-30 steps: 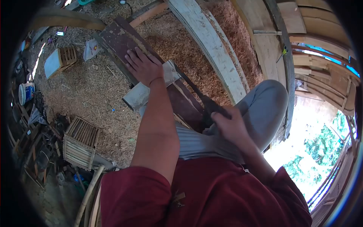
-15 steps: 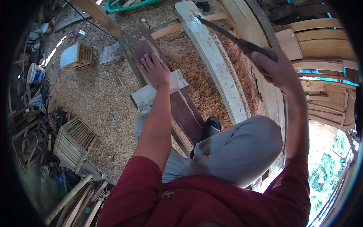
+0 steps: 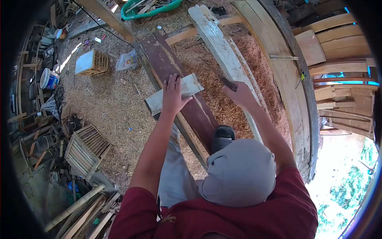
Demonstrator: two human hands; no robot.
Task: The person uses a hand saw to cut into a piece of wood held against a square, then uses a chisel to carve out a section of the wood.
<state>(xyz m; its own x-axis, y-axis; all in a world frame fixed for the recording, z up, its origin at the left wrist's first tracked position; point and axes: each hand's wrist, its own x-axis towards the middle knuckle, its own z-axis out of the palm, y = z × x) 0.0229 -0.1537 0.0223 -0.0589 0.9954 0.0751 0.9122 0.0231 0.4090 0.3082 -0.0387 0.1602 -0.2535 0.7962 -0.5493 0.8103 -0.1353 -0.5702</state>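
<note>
My left hand (image 3: 173,97) lies over a short whitish board (image 3: 157,102), its fingers stretched out past the far edge and its thumb apart. That board sits crosswise on a long maroon plank (image 3: 197,119). My right hand (image 3: 240,95) is closed around the dark handle of a long, narrow-bladed tool (image 3: 227,83). Its thin blade points up and left, above the wood shavings between the maroon plank and a long weathered white beam (image 3: 217,42). My black shoe (image 3: 223,135) is at the near end of the maroon plank.
Wood shavings (image 3: 107,101) cover the ground. Slatted crates (image 3: 87,151), a white bucket (image 3: 49,79) and a plastic bag (image 3: 126,61) stand at left. A green tub (image 3: 151,14) of scraps is at the back. Thick timber (image 3: 284,79) runs along the right.
My right hand has come down and left with the tool, from over the right-hand timber to beside the white beam. My left hand has shifted onto the short board.
</note>
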